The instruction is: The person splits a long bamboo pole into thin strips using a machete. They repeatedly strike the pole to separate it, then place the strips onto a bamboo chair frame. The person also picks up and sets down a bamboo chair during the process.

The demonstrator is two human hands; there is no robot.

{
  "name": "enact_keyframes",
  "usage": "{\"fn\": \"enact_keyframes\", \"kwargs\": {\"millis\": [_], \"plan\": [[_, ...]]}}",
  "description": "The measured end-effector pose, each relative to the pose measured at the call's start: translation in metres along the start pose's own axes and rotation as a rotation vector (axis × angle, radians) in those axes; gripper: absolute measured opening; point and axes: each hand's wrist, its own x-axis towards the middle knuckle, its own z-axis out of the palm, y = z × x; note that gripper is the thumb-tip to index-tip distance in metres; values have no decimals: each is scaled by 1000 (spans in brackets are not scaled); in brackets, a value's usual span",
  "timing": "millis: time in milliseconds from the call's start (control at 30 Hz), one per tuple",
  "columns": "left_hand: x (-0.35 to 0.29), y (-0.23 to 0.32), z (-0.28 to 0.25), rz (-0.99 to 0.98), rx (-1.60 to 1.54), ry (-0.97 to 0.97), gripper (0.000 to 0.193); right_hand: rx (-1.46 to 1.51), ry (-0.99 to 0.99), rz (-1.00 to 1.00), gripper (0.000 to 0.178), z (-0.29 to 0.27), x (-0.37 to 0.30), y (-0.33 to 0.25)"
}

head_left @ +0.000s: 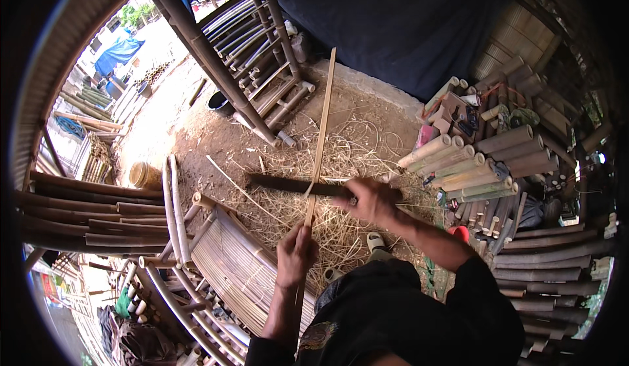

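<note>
A long, pale bamboo strip runs away from me, nearly upright in the head view. My left hand is closed around its near part, and the strip's tail passes down along my left forearm. In my right hand is a machete with a long dark blade pointing left. The blade crosses the strip just beyond my left hand, where a thin sliver curls at the contact. My right fingers wrap the handle, hiding most of it.
Shavings litter the dirt floor around my feet. A bamboo bench stands close at left, with stacked dark poles beyond. Cut bamboo tubes are piled at right. A bamboo rack and a dark sheet stand at the back.
</note>
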Motion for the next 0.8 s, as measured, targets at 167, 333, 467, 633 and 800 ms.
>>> {"fn": "enact_keyframes", "kwargs": {"millis": [167, 333, 467, 633, 800], "plan": [[-2, -7, 6, 35, -92, 8, 36, -15, 22, -60, 49, 6, -3, -14], [-52, -19, 7, -24, -82, -56, 40, 119, -2, 446, 63, -32, 26, 32], [-92, -27, -17, -150, -86, -105, 41, -65, 173, 342, 68, -53, 32, 60], [-137, -40, -56, -146, -135, -121, 39, 26, 236, 325, 72, -62, 43, 70], [-166, -29, -100, -230, -62, -147, 38, 261, 611, 695, 69, -64, 68, 168]]}}
